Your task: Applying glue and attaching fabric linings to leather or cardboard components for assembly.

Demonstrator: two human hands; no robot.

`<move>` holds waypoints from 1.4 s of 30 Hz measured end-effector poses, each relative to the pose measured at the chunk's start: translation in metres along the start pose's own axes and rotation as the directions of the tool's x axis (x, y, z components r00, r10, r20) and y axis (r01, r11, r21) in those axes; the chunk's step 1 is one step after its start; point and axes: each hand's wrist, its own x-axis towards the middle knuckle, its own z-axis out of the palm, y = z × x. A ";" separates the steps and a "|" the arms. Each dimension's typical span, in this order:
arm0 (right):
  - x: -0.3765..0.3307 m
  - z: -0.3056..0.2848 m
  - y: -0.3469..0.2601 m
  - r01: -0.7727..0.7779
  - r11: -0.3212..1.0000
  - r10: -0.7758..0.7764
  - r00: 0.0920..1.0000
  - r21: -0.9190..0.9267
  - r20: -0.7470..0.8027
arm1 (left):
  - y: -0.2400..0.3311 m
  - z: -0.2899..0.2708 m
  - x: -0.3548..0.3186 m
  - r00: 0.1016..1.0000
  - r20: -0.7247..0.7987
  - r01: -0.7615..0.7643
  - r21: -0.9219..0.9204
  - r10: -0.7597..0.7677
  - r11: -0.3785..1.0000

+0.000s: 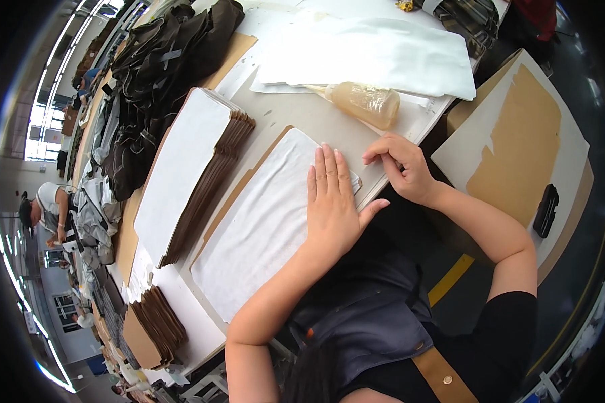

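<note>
My left hand (333, 198) lies flat, fingers stretched out, on a wrinkled white sheet (262, 221). The sheet covers a brown board (225, 209), whose edge shows along its far side. My right hand (402, 166) hovers by the table's near edge, to the right of the sheet, with its fingers curled in; I see nothing in them. Just beyond it a squeeze bottle (364, 104) of cloudy amber liquid lies on its side, its nozzle pointing left. The bottle rests against a pile of white sheets (383, 54).
A stack of white-topped brown boards (181, 168) stands left of the sheet, with a smaller brown stack (153, 329) nearer the left end. Dark cloth pieces (161, 80) are heaped at the back. On my right, a box (517, 141) carries a black tool (546, 211). People work farther left.
</note>
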 end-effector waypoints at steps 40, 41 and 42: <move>0.001 0.001 0.001 0.030 1.000 -0.030 1.000 -0.005 -0.010 | 0.032 -0.005 -0.031 0.989 0.004 0.151 -0.049 -0.151 0.987; 0.001 0.002 0.000 0.026 1.000 -0.026 0.999 -0.004 -0.021 | 0.033 -0.005 -0.030 0.987 -0.002 0.162 -0.052 -0.162 0.985; 0.002 0.003 0.000 0.023 1.000 -0.023 0.999 -0.004 -0.031 | 0.033 -0.005 -0.029 0.986 -0.019 0.162 -0.059 -0.163 0.985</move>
